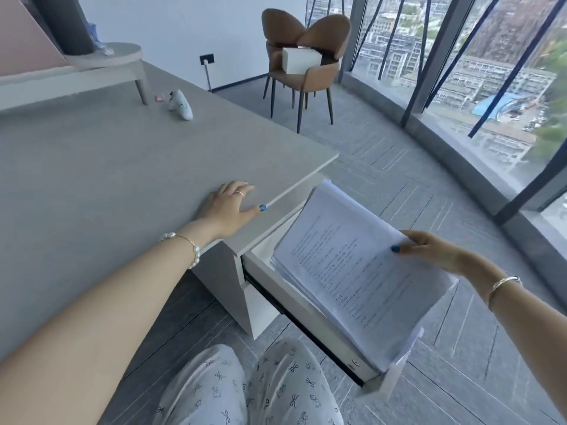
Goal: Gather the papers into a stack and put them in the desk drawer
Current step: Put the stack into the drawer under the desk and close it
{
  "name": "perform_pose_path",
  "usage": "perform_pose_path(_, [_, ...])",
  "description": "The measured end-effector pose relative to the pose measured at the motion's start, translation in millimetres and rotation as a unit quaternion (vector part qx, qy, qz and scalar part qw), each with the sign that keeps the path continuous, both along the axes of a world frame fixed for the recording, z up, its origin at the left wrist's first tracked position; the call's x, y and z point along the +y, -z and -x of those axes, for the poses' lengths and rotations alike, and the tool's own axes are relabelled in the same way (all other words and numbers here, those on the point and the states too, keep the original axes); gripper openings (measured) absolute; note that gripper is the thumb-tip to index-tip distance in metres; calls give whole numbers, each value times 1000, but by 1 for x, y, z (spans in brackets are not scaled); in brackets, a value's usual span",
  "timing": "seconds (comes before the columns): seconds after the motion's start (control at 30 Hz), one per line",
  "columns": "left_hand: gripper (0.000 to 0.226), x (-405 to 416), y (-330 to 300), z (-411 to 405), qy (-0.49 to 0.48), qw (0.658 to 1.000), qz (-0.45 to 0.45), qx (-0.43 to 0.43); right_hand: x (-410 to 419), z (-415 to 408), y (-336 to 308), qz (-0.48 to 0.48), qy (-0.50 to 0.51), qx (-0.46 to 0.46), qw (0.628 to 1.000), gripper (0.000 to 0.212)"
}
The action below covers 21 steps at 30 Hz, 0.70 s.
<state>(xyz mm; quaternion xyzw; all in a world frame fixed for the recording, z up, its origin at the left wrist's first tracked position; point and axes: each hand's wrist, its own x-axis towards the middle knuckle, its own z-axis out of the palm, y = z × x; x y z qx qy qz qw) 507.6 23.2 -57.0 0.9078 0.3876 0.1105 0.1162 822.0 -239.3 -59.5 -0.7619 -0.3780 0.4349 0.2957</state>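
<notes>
A thick stack of printed white papers (352, 265) hangs tilted over the open desk drawer (300, 308), its lower edge down inside the drawer. My right hand (429, 250) grips the stack by its right edge, thumb on top. My left hand (231, 207) lies flat on the grey desk top (107, 167) near its right edge, fingers spread, holding nothing. The drawer is pulled out to the right of the desk, below the top. The papers hide most of the drawer's inside.
A small white device (181, 105) and a pink scrap (159, 97) lie at the back of the desk beside a raised shelf (76, 72). Two brown chairs (303, 62) with a white box stand by the wall. Glass windows (475, 72) run along the right. My knees (254, 391) are below the drawer.
</notes>
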Motion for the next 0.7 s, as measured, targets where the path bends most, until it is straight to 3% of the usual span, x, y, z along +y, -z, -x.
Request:
perform_pose_path(0.23, [62, -1, 0, 1, -6, 1000, -3, 4, 39, -6, 15, 28, -48, -18, 998, 28])
perform_pose_path(0.37, [62, -2, 0, 1, -6, 1000, -7, 2, 51, 3, 28, 51, -76, -52, 994, 47])
perform_pose_path(0.57, [60, -2, 0, 0, -9, 1000, -6, -1, 41, 24, 58, 115, -106, -188, 970, 89])
perform_pose_path(0.7, [59, -3, -1, 0, -9, 1000, -12, 0, 23, 26, 60, 72, -64, -288, 953, 88])
